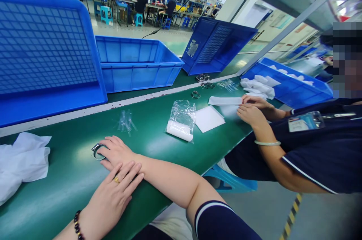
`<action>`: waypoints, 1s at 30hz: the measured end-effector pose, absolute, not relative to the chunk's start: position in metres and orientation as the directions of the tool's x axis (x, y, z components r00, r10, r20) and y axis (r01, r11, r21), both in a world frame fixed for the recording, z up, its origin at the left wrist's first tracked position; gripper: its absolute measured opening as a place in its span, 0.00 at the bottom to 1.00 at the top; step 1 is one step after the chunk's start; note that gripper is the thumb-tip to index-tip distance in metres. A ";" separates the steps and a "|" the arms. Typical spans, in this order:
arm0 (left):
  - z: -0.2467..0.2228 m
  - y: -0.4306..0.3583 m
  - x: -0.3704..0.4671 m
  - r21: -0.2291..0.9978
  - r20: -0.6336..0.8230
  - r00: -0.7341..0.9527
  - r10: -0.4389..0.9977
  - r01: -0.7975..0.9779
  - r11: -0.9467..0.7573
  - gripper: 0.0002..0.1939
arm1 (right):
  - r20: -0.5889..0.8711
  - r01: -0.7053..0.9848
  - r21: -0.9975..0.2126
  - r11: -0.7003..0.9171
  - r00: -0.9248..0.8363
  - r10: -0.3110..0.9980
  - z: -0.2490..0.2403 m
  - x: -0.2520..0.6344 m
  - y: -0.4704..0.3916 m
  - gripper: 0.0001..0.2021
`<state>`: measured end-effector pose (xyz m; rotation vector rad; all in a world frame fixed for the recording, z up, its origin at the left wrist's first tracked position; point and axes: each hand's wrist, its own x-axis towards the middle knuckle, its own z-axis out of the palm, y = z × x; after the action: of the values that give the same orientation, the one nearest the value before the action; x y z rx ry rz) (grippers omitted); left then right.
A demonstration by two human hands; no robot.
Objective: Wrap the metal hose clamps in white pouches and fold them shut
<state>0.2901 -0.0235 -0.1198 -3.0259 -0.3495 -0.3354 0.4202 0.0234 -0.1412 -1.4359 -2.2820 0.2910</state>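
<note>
My right hand [117, 151] rests low over the green table, with its fingers around a shiny metal ring-shaped band [98, 151] that has a small dark block on one side. Its exact kind is unclear. Across my right wrist lies my left hand [111, 191], fingers stretched out and holding nothing. Beyond my right hand are several clear plastic strips [126, 121]. Farther right, a clear plastic bag with a white roll [180, 130] lies beside white sheets [209, 118]. Another metal ring [195, 94] sits behind them.
At the left lies crumpled white material [24, 160]. Blue crates [141, 76] line the table's far side, one tilted [217, 45]. On the right, a co-worker's hands [253, 110] hold a white strip [224, 100], near white bundles [258, 86] and a blue crate [294, 89].
</note>
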 end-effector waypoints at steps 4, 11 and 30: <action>-0.120 -0.024 0.290 -0.060 0.213 0.954 0.212 0.229 -0.971 0.28 | 0.232 0.803 -0.402 0.439 -0.375 0.898 -0.141 0.420 0.023 0.15; -0.117 -0.024 0.291 -0.064 0.215 0.953 0.212 0.230 -0.971 0.27 | 0.243 0.810 -0.384 0.443 -0.374 0.895 -0.140 0.421 0.022 0.16; -0.113 -0.028 0.288 0.043 0.147 0.959 0.243 0.239 -0.970 0.30 | 0.220 0.775 -0.439 0.455 -0.398 0.890 -0.139 0.419 0.021 0.16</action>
<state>0.2882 -0.0277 -0.1130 -3.1334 -0.3855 -0.2393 0.4191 0.0207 -0.1390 -1.3981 -2.2881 0.3723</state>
